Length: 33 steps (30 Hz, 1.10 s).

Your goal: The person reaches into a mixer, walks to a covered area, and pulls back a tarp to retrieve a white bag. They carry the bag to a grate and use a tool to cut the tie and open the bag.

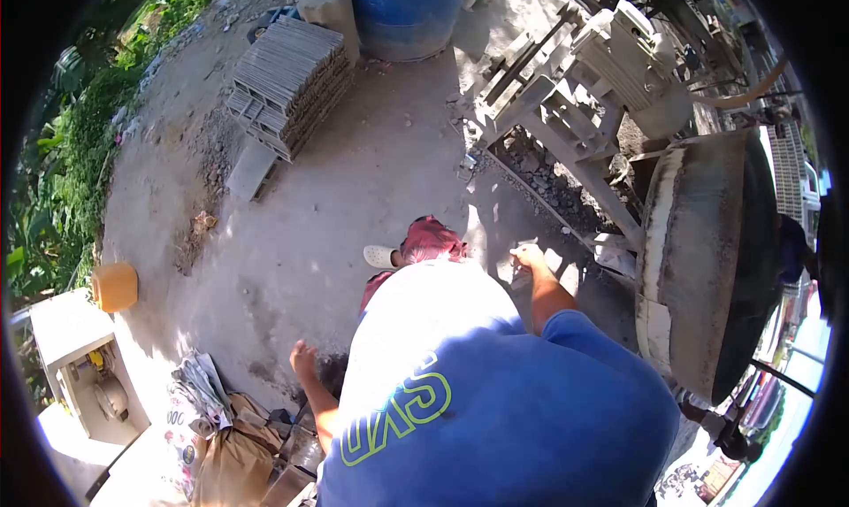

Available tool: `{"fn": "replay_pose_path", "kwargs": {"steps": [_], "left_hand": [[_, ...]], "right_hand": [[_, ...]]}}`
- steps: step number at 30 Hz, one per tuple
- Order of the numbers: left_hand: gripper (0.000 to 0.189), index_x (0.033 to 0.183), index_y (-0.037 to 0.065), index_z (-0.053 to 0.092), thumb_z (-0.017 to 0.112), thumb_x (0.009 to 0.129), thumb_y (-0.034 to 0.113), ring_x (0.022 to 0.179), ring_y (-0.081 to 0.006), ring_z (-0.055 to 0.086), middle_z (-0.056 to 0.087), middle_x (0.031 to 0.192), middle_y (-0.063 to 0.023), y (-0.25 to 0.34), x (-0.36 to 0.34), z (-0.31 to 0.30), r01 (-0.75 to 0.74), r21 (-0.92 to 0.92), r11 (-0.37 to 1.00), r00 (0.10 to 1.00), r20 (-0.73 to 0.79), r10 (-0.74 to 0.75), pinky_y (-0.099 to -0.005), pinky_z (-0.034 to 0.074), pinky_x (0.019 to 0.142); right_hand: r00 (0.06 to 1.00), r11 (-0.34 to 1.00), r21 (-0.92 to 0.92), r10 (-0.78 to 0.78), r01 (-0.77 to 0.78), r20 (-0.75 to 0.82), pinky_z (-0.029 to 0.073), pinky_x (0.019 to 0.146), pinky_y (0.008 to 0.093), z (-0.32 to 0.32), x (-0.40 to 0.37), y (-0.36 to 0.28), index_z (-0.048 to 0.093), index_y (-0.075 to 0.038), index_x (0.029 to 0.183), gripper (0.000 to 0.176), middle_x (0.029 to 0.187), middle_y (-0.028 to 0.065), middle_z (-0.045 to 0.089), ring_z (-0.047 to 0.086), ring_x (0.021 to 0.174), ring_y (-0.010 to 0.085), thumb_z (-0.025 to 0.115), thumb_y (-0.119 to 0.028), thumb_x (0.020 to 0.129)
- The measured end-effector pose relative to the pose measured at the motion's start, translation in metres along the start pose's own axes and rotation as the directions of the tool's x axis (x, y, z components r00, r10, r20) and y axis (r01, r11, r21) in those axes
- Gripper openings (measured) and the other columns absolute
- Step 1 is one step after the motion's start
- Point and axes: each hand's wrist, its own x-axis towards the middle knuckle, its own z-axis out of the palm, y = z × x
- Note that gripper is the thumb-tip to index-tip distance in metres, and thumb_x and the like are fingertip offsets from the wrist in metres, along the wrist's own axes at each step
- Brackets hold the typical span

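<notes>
Beyond the blue shirt (pixel 495 401): left hand (pixel 302 358) at near left, right hand (pixel 529 256) farther off at right; fingers look bent on both, though I cannot tell whether they close on anything.
Metal drum (pixel 707 268): at right, apart from the right hand; probably heavy, stiff and rough, best held by its rim (pixel 659 233).
Papers (pixel 202 392): near left, apart from the left hand; likely light, soft, easily torn, best supported underneath.

Reaching out with left hand (pixel 302 358) toward half past seven in the view and with right hand (pixel 531 256) toward three, both loosely bent, grip too small to tell; angling both forearms (pixel 550 298) toward eleven.
</notes>
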Motion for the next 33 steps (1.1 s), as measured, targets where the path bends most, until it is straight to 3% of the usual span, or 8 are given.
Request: {"fn": "replay_pose_path", "kwargs": {"steps": [13, 16, 18, 19, 21, 24, 28, 33], "left_hand": [[0.030, 0.096, -0.004, 0.056, 0.053, 0.070, 0.010, 0.064, -0.0139, 0.056, 0.060, 0.077, -0.0090, 0.007, 0.116, -0.125, 0.147, -0.268, 0.952, 0.988, -0.004, -0.154, -0.0248, 0.044, 0.053], [0.020, 0.085, -0.003, 0.059, 0.049, 0.072, 0.009, 0.050, -0.0191, 0.057, 0.058, 0.061, -0.0100, -0.019, 0.085, -0.123, 0.386, -0.864, 0.324, 0.920, 0.338, -0.197, -0.0256, 0.042, 0.042], [0.017, 0.063, 0.005, 0.061, 0.050, 0.070, 0.016, 0.054, -0.0176, 0.059, 0.054, 0.052, -0.0061, -0.044, 0.078, -0.096, 0.613, -0.359, 0.703, 0.781, 0.143, -0.608, -0.0327, 0.046, 0.049], [0.017, 0.066, 0.009, 0.064, 0.051, 0.069, 0.020, 0.058, -0.0197, 0.061, 0.059, 0.057, -0.0071, -0.081, 0.082, -0.082, 0.091, 0.342, 0.935, 0.871, 0.427, -0.241, -0.0332, 0.049, 0.056], [0.022, 0.079, 0.013, 0.066, 0.051, 0.070, 0.026, 0.063, -0.0260, 0.061, 0.063, 0.069, -0.0070, -0.063, 0.068, -0.070, 0.431, 0.186, 0.883, 0.902, -0.050, -0.429, -0.0349, 0.049, 0.064], [0.025, 0.084, 0.010, 0.063, 0.048, 0.075, 0.028, 0.070, -0.0254, 0.061, 0.063, 0.081, -0.0095, -0.028, 0.065, -0.068, 0.425, 0.020, 0.905, 0.797, -0.482, -0.364, -0.0356, 0.049, 0.064], [0.022, 0.085, 0.004, 0.064, 0.055, 0.068, 0.014, 0.057, -0.0178, 0.061, 0.062, 0.066, -0.0108, 0.027, 0.109, -0.070, 0.306, -0.931, 0.201, 0.552, 0.001, -0.834, -0.0289, 0.049, 0.056], [0.018, 0.082, 0.003, 0.065, 0.058, 0.067, 0.010, 0.057, -0.0167, 0.061, 0.063, 0.068, -0.0116, 0.042, 0.142, -0.069, 0.470, -0.854, 0.224, 0.583, 0.109, -0.805, -0.0293, 0.050, 0.057]], "right_hand": [[0.901, 0.908, -0.050, -0.404, 0.416, 0.158, 0.044, 0.051, 0.0244, 0.140, 0.063, -0.328, 0.062, 0.000, 0.086, 0.025, 0.067, 0.0049, 0.060, 0.056, 0.057, 0.0116, 0.059, -0.024, 0.077], [0.810, 0.829, 0.149, -0.559, 0.539, 0.176, 0.036, 0.041, 0.0220, 0.179, 0.100, -0.457, 0.060, -0.002, 0.080, 0.020, 0.054, 0.0015, 0.050, 0.047, 0.045, 0.0090, 0.053, -0.020, 0.079], [0.756, 0.824, 0.000, -0.519, 0.566, 0.399, 0.030, 0.033, 0.0235, 0.205, 0.148, -0.537, 0.055, -0.005, 0.072, 0.020, 0.054, 0.0014, 0.048, 0.044, 0.040, 0.0110, 0.051, -0.023, 0.080], [0.819, 0.883, 0.019, -0.444, 0.470, 0.365, 0.029, 0.033, 0.0234, 0.226, 0.147, -0.582, 0.055, -0.004, 0.071, 0.013, 0.053, 0.0029, 0.048, 0.041, 0.039, 0.0103, 0.052, -0.015, 0.077], [0.882, 0.919, -0.126, -0.310, 0.373, 0.355, 0.029, 0.032, 0.0250, 0.280, 0.145, -0.675, 0.054, -0.005, 0.072, 0.011, 0.053, 0.0041, 0.046, 0.040, 0.037, 0.0125, 0.053, -0.016, 0.072], [0.770, 0.735, -0.352, -0.353, 0.580, 0.532, 0.032, 0.033, 0.0248, 0.377, 0.134, -0.805, 0.054, -0.004, 0.075, 0.011, 0.055, 0.0031, 0.047, 0.041, 0.039, 0.0118, 0.053, -0.015, 0.075], [0.293, 0.387, -0.078, -0.535, 0.919, 0.793, 0.038, 0.044, 0.0224, 0.549, 0.058, -0.945, 0.057, -0.001, 0.088, 0.016, 0.065, 0.0029, 0.054, 0.049, 0.052, 0.0095, 0.056, -0.015, 0.080], [0.040, 0.129, 0.026, -0.484, 0.991, 0.874, 0.039, 0.046, 0.0225, 0.731, -0.088, -0.989, 0.057, -0.001, 0.094, 0.023, 0.070, 0.0033, 0.056, 0.050, 0.054, 0.0084, 0.060, -0.018, 0.078]]}}
